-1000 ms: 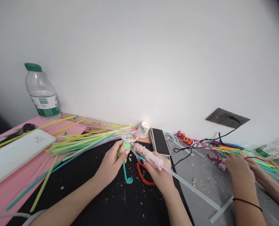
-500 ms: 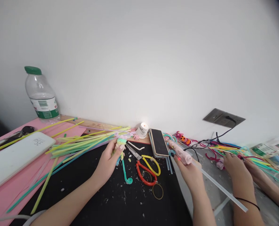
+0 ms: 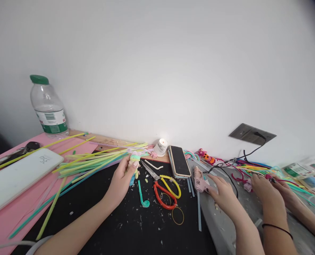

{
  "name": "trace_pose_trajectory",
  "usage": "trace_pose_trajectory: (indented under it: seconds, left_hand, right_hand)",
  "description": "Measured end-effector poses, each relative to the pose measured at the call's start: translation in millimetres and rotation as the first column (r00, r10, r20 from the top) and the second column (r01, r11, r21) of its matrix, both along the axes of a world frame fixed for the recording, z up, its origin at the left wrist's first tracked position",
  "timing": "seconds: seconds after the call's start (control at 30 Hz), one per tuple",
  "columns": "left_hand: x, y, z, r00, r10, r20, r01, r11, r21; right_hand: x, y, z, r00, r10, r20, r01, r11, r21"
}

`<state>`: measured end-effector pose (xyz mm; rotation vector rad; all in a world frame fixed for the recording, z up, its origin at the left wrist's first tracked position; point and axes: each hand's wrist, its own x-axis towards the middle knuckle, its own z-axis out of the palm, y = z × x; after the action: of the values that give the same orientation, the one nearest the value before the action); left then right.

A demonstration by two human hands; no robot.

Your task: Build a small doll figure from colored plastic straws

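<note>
Pinched between the thumb and fingers of my left hand (image 3: 122, 177) is a small fuzzy pipe-cleaner figure (image 3: 135, 159), lilac on top with green, yellow and blue below. Just below it, a teal pipe cleaner (image 3: 140, 194) with a curled end lies on the black mat. My right hand (image 3: 225, 194) is open, fingers stretched, at the handle of a pink glue gun (image 3: 199, 179); whether the thumb touches it is hard to tell. The gun lies on its side, with a long clear glue stick (image 3: 199, 212) poking out towards me. Scissors (image 3: 166, 191) with red and yellow handles lie between my hands.
Pipe cleaners (image 3: 93, 164) spread at left near a white power bank (image 3: 21, 180) and a plastic bottle (image 3: 49, 109). A phone (image 3: 180, 161) and a paper cup (image 3: 161, 147) stand by the wall. A black cord (image 3: 229, 161) runs to the socket. Another person's hands (image 3: 269, 191) work at right.
My right hand has set the glue gun down and loosened its fingers, drawing slightly right. The glue stick now points towards me rather than right. My left hand has shifted slightly left with the figure.
</note>
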<state>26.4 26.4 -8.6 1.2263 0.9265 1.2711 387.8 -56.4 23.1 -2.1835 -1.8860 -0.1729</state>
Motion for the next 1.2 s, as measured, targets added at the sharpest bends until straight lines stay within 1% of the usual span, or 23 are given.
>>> trace_pose_trajectory:
  seconds: [0.07,0.1,0.13,0.2,0.27,0.3,0.37,0.47,0.57,0.73,0.8,0.83,0.9,0.97,1.0,1.03,1.1,1.2]
  left_hand:
    - [0,0,-0.4,1.0,0.006,-0.003,-0.006,1.0,-0.001]
    - [0,0,-0.6,1.0,0.006,-0.007,-0.006,1.0,-0.003]
    - [0,0,-1.0,1.0,0.006,-0.011,-0.006,1.0,-0.003]
    - [0,0,-2.0,1.0,0.008,-0.015,-0.008,1.0,-0.005]
    - [1,0,-2.7,1.0,0.015,-0.021,-0.015,1.0,0.0]
    - [1,0,-2.8,1.0,0.016,-0.025,-0.016,1.0,0.005]
    - [1,-1,-1.5,0.999,0.015,-0.029,-0.014,1.0,0.015]
    - [2,-4,2.5,0.999,0.005,-0.037,-0.004,1.0,0.027]
    - [2,-5,5.3,0.999,0.005,-0.052,-0.003,0.999,0.039]
    - [2,-3,2.7,0.999,0.005,-0.054,-0.003,0.999,0.039]
    - [2,-2,2.0,0.998,-0.003,-0.055,0.005,0.999,0.037]
    - [2,-3,2.1,0.998,-0.009,-0.058,0.012,0.999,0.037]
    - [2,-4,2.9,0.997,-0.02,-0.071,0.022,0.999,0.036]
    - [3,-7,4.4,0.994,-0.041,-0.099,0.044,0.998,0.036]
    - [3,-8,5.4,0.991,-0.054,-0.12,0.059,0.997,0.042]
    - [3,-10,6.6,0.987,-0.066,-0.145,0.075,0.996,0.053]
    - [3,-14,9.5,0.973,-0.101,-0.206,0.121,0.989,0.085]
    - [3,-19,14.5,0.947,-0.142,-0.29,0.186,0.974,0.128]
  right_hand:
    - [-32,6,15.8,0.995,0.082,-0.054,-0.076,0.991,0.111]
    - [-53,10,23.6,0.986,0.138,-0.093,-0.124,0.982,0.142]
    - [-75,15,30.1,0.971,0.197,-0.132,-0.178,0.973,0.148]
    - [-121,27,36.6,0.933,0.299,-0.202,-0.288,0.954,0.081]
    - [-161,38,32.9,0.888,0.378,-0.263,-0.394,0.919,-0.009]
    - [-176,43,27.7,0.883,0.389,-0.262,-0.414,0.909,-0.045]
    - [-196,51,13.8,0.9,0.377,-0.218,-0.405,0.909,-0.099]
    - [-206,55,-6.3,0.915,0.366,-0.171,-0.384,0.919,-0.087]
    - [-205,55,-17.5,0.906,0.383,-0.179,-0.395,0.918,-0.033]
    - [-200,55,-22.9,0.882,0.406,-0.238,-0.412,0.911,0.029]
    - [-198,54,-22.7,0.854,0.424,-0.3,-0.415,0.905,0.096]
    - [-197,54,-21.7,0.834,0.44,-0.332,-0.41,0.898,0.159]
    - [-196,51,-17.9,0.793,0.478,-0.377,-0.358,0.867,0.346]
    - [-197,48,-12.5,0.766,0.515,-0.384,-0.267,0.799,0.539]
    - [-199,46,-9.8,0.762,0.528,-0.376,-0.227,0.761,0.608]
    - [-200,43,-7.6,0.759,0.54,-0.363,-0.204,0.727,0.655]
    - [-204,40,-4.8,0.753,0.568,-0.332,-0.204,0.681,0.703]
    - [-207,37,-5.0,0.747,0.597,-0.291,-0.23,0.644,0.73]
